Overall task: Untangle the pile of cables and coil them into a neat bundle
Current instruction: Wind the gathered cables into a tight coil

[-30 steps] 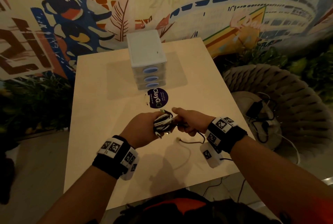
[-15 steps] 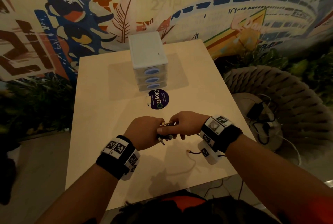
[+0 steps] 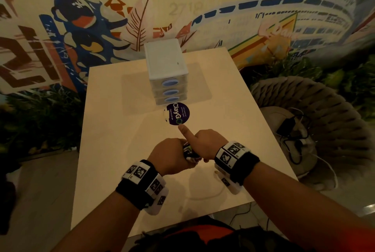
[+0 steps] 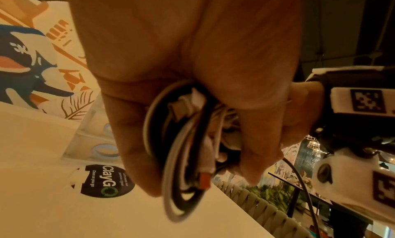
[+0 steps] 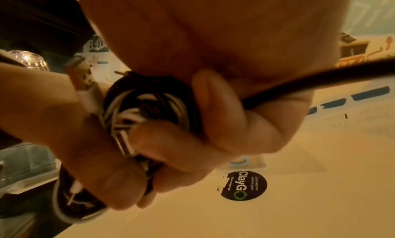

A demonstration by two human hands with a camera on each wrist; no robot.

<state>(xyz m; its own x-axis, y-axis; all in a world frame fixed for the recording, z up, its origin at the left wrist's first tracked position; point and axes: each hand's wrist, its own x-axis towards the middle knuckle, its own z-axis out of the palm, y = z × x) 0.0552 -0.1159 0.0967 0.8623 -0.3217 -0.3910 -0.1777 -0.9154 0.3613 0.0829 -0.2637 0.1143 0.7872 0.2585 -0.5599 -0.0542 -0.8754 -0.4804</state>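
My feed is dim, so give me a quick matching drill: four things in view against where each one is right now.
Things:
1 cable bundle
2 round sticker
3 drawer unit
4 black adapter

Places:
A on the woven chair
B flat on the table, before the drawers
C far end of the table
D held between both hands

Pairs: 1-D, 2-B, 3-C, 4-A
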